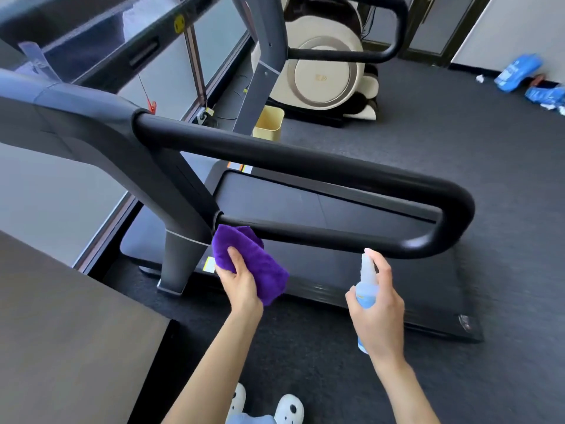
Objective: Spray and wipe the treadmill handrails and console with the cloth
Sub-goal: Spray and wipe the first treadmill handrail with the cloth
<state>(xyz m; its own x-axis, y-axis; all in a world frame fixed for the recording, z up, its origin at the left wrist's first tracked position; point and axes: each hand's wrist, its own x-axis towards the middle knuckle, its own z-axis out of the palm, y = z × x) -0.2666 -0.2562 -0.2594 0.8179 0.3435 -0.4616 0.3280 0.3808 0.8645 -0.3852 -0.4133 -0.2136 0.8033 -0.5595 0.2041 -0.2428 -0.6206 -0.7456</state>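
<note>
A black looped handrail (305,166) runs from the treadmill's grey upright (171,191) out to the right and bends back below. My left hand (240,281) grips a folded purple cloth (260,264), whose upper end lies against the lower bar where it meets the upright. My right hand (377,304) holds a small light-blue spray bottle (367,289) just below the rail's lower bar, index finger on its nozzle. The console (101,41) stretches across the upper left. A second handrail (394,29) shows at the top.
The treadmill deck (336,264) lies on dark carpet beneath the rail. A dark table (61,332) fills the lower left. A yellow bin (269,122) and a white machine (324,75) stand behind. Blue packets (516,71) lie on the floor at far right.
</note>
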